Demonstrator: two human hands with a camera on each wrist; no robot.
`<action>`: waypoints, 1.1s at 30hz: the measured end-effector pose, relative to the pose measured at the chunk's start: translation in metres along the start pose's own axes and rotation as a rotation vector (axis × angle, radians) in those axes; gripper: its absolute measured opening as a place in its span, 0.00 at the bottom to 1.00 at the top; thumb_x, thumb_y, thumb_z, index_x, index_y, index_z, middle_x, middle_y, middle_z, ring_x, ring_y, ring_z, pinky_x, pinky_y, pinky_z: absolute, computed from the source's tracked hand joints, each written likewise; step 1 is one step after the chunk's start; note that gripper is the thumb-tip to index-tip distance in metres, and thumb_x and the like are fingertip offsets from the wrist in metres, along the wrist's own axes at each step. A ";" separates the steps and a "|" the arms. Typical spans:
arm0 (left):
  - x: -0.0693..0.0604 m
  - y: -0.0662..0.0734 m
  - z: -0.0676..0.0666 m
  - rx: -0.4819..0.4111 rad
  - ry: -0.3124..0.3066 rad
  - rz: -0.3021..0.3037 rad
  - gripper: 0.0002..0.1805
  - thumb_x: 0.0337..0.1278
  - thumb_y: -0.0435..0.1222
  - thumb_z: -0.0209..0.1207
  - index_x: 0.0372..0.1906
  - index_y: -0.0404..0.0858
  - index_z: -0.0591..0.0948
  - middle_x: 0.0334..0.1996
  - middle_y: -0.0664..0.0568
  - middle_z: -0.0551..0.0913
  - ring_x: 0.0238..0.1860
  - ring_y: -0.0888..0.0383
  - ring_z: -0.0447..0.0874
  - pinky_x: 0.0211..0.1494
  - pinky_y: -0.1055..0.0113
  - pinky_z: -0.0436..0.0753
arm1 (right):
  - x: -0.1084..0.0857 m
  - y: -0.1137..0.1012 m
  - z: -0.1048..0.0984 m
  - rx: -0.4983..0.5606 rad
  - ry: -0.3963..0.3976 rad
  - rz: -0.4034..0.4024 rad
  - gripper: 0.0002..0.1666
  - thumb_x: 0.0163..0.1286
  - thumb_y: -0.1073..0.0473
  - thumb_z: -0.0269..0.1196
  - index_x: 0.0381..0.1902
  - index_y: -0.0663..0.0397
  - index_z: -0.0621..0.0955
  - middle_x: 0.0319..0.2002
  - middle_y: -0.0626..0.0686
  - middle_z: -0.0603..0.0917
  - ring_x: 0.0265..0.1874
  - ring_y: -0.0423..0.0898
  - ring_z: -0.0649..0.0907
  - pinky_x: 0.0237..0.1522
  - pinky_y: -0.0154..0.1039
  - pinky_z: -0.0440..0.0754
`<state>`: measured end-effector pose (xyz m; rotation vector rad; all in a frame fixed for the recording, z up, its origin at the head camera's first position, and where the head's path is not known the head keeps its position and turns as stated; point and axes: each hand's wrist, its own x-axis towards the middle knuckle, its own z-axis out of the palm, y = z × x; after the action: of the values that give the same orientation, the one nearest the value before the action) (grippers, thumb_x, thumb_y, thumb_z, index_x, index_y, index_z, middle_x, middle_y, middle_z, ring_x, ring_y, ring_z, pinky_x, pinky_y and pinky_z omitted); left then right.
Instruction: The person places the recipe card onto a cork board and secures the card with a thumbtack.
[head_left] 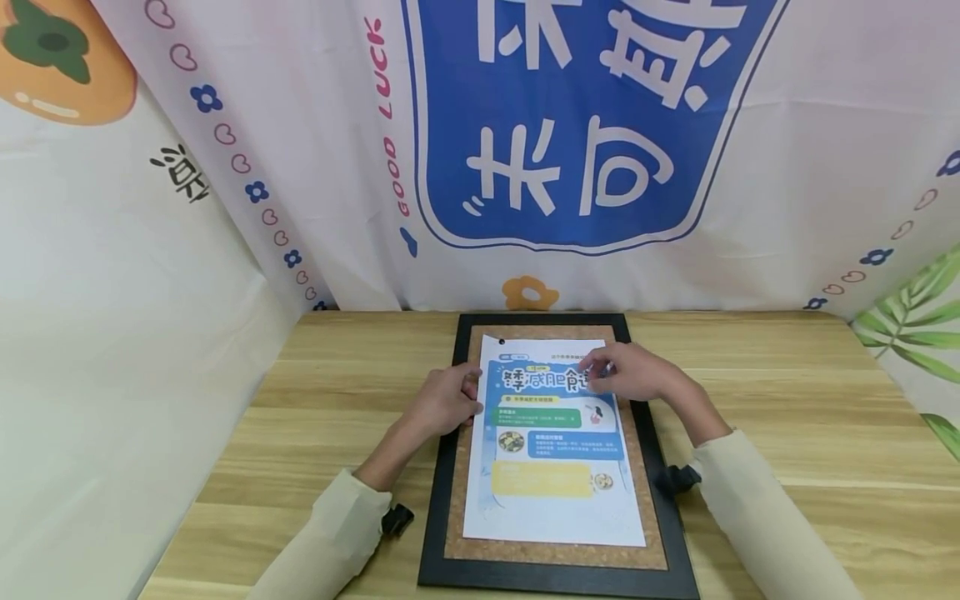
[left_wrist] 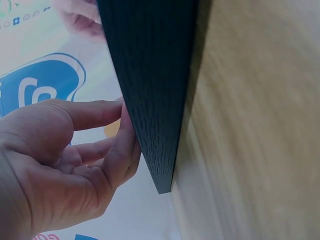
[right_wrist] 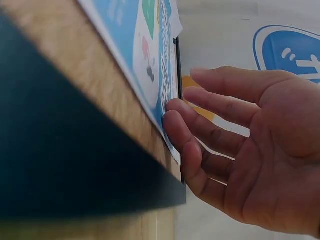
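A printed poster sheet with blue, green and yellow panels lies on a black-framed cork board. A dark pushpin sits at the sheet's upper left corner. My left hand is at the sheet's left edge, thumb and fingers bent with a gap between them in the head view; the frame hides its fingertips in the left wrist view. Over the upper right part of the sheet is my right hand, its fingers loosely bent. In the right wrist view, that hand's fingertips lie by the sheet's edge, nothing between them and the thumb.
The board lies on a wood-grain table. Behind the table hangs a white printed cloth with a large blue emblem, and another white cloth covers the left side. A dark wrist device is at the right sleeve, near the frame.
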<state>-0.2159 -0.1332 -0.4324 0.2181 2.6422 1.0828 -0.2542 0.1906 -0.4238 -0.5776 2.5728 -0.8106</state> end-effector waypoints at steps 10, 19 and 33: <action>0.000 -0.002 0.001 -0.004 0.008 0.016 0.31 0.65 0.22 0.67 0.72 0.28 0.75 0.35 0.46 0.81 0.24 0.57 0.84 0.27 0.71 0.81 | -0.035 0.015 -0.001 0.021 0.075 -0.036 0.20 0.77 0.60 0.68 0.62 0.62 0.84 0.44 0.51 0.88 0.42 0.45 0.83 0.47 0.41 0.84; 0.001 -0.002 0.002 -0.004 0.012 0.010 0.31 0.65 0.22 0.67 0.72 0.29 0.76 0.35 0.46 0.81 0.25 0.57 0.84 0.28 0.70 0.83 | -0.064 0.030 -0.005 0.035 0.115 -0.003 0.20 0.77 0.59 0.67 0.62 0.62 0.84 0.47 0.53 0.89 0.43 0.46 0.86 0.43 0.41 0.85; 0.001 -0.002 0.001 0.000 0.011 0.007 0.30 0.65 0.22 0.67 0.71 0.29 0.76 0.36 0.45 0.81 0.26 0.57 0.85 0.30 0.69 0.86 | -0.102 0.060 0.000 0.023 0.151 0.068 0.16 0.73 0.63 0.69 0.56 0.62 0.86 0.44 0.51 0.89 0.42 0.43 0.85 0.41 0.33 0.84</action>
<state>-0.2162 -0.1336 -0.4347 0.2221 2.6534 1.0890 -0.1845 0.2848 -0.4362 -0.4343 2.6992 -0.8902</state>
